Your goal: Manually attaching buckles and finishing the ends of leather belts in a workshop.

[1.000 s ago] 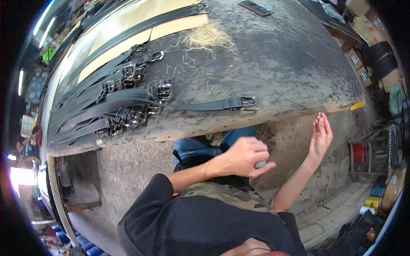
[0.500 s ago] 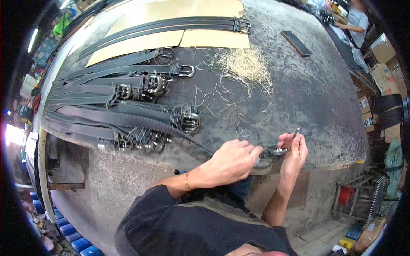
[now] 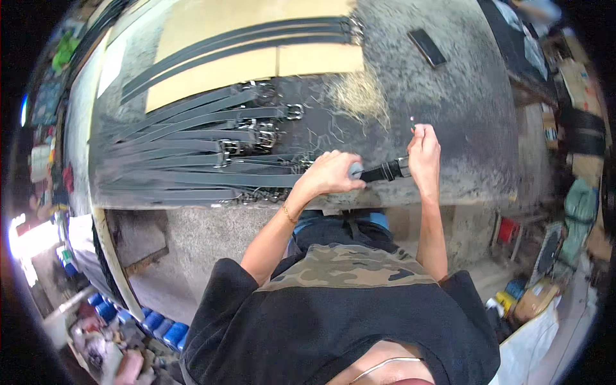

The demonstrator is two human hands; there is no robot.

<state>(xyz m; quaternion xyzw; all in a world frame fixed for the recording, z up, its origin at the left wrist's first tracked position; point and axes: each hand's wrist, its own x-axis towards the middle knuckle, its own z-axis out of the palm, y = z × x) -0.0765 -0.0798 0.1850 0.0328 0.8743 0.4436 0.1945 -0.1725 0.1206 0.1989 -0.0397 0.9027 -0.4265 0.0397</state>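
L hand [image 3: 333,173] + R hand [image 3: 423,153] gripping black strap [image 3: 383,171] on bench [image 3: 475,115]

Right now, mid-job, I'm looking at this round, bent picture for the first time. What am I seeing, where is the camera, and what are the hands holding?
There is no machine here: a person works with two bare hands. The one picture comes from a wide fisheye camera worn on the head, looking down, so straight edges curve near the rim and the forearms enter from below.

The grey workbench carries a row of black straps with metal buckles, lying side by side, partly over a tan board. A flat dark object lies farther back.

The left hand presses down on one black strap end near the bench's front edge. The right hand is closed beside that strap's buckle, pinching something thin, too small to identify.
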